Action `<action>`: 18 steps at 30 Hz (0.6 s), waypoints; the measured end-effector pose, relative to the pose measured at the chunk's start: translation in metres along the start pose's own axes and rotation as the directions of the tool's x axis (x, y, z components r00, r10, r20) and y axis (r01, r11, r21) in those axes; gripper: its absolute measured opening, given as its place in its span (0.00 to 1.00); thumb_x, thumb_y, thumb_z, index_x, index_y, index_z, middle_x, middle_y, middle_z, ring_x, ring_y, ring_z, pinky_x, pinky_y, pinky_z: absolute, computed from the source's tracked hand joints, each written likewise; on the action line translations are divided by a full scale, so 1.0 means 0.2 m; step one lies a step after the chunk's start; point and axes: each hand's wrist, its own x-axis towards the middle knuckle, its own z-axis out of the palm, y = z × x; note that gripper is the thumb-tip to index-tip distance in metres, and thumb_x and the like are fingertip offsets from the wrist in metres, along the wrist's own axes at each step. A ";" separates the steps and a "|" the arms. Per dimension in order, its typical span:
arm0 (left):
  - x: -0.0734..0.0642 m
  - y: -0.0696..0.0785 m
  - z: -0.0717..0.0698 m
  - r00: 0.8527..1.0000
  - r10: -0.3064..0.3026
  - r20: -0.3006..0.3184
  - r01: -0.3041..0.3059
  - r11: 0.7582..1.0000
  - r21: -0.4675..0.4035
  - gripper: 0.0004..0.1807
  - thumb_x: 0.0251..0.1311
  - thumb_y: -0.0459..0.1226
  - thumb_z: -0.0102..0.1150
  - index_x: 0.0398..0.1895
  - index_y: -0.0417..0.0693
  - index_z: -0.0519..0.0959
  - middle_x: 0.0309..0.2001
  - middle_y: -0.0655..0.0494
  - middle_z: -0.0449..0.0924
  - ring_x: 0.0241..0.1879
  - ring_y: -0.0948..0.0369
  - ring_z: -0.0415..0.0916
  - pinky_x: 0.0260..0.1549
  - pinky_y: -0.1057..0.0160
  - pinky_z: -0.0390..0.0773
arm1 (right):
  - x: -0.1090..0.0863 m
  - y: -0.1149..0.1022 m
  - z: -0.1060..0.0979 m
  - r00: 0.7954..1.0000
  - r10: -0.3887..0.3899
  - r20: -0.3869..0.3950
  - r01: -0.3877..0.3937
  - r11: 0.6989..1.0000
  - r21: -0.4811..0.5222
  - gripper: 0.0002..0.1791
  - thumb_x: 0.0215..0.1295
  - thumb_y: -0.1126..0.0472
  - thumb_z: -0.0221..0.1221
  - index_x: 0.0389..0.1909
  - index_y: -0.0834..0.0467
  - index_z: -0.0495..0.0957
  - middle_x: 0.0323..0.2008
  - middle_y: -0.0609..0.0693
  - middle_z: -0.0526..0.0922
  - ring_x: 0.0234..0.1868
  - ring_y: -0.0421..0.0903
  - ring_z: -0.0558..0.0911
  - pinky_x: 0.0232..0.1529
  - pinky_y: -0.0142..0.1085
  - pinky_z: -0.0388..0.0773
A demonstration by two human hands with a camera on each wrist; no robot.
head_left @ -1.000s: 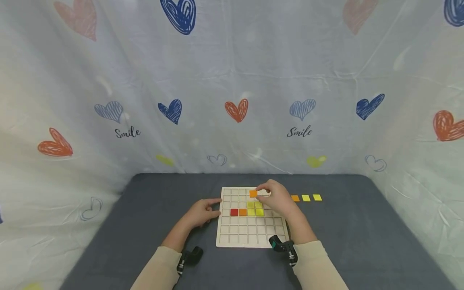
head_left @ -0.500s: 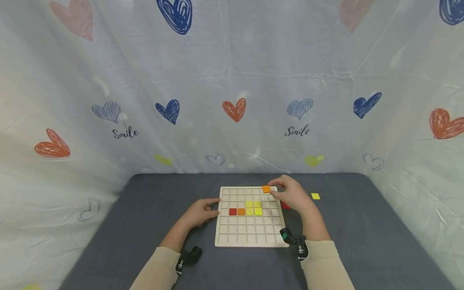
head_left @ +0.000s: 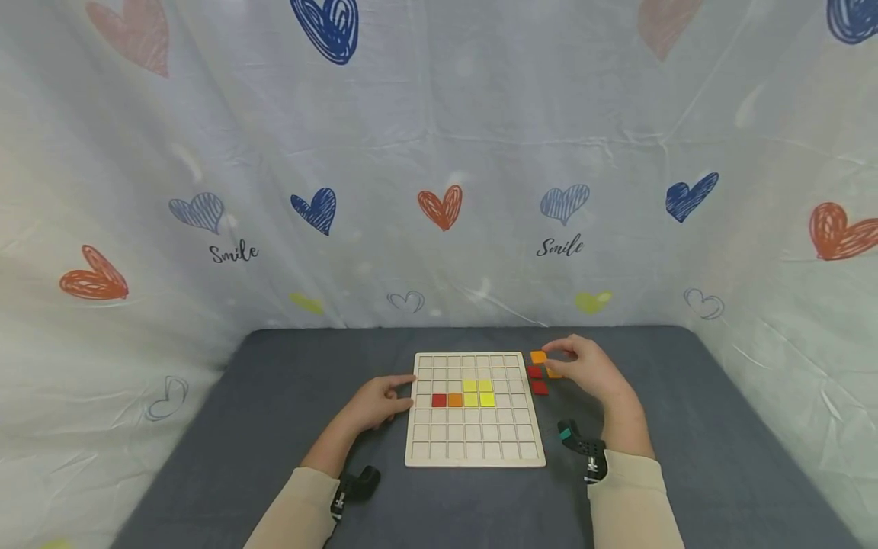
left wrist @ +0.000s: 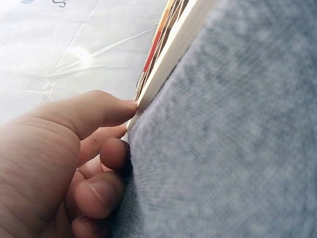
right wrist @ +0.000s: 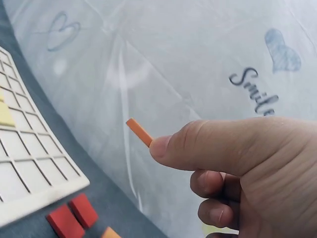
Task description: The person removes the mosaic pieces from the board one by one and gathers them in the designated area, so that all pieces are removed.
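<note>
My right hand [head_left: 586,374] pinches an orange square tile [head_left: 538,357] between thumb and fingers, just off the board's far right corner. In the right wrist view, that tile [right wrist: 138,132] juts edge-on past the thumb tip. My left hand [head_left: 376,400] touches the left edge of the pale gridded board [head_left: 473,433] with thumb and index finger. Up close, the left thumb [left wrist: 106,111] presses against the board's side, the lower fingers bent beneath. On the board lie a red tile [head_left: 439,400], an orange tile [head_left: 455,400] and several yellow tiles [head_left: 486,399].
Two red tiles [head_left: 539,388] lie on the grey cloth beside the board's right edge. Another orange tile [head_left: 552,374] is partly covered by the right hand. A white curtain [head_left: 370,137] with printed hearts hangs around the table [head_left: 329,351].
My right hand has carried the orange tile rightward, from over the board to beyond its right edge. Red tiles have come into sight; loose yellow ones are now hidden. My left hand stays put.
</note>
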 end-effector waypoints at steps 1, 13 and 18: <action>0.00 0.00 0.00 1.000 0.002 -0.001 -0.001 1.000 0.001 0.29 0.66 0.40 0.69 0.70 0.52 0.76 0.13 0.56 0.69 0.07 0.63 0.53 0.09 0.64 0.60 | 0.00 0.02 -0.01 1.000 0.011 -0.002 -0.011 1.000 -0.006 0.19 0.70 0.56 0.66 0.58 0.60 0.83 0.57 0.61 0.77 0.58 0.61 0.72 0.59 0.60 0.69; 0.01 -0.01 0.01 1.000 -0.001 -0.008 0.001 1.000 0.008 0.29 0.65 0.40 0.69 0.70 0.52 0.77 0.13 0.56 0.70 0.08 0.64 0.53 0.09 0.64 0.60 | -0.04 0.21 -0.05 0.992 0.112 0.065 -0.112 0.994 -0.008 0.20 0.69 0.56 0.67 0.55 0.65 0.83 0.30 0.52 0.69 0.33 0.49 0.68 0.35 0.43 0.64; 0.02 -0.01 0.01 1.000 0.000 -0.008 0.000 1.000 0.013 0.30 0.65 0.40 0.70 0.70 0.51 0.77 0.13 0.56 0.69 0.07 0.64 0.53 0.09 0.63 0.59 | -0.04 0.25 -0.03 0.983 0.145 0.112 -0.140 0.989 -0.049 0.18 0.66 0.57 0.68 0.52 0.63 0.85 0.47 0.61 0.82 0.45 0.54 0.77 0.47 0.50 0.73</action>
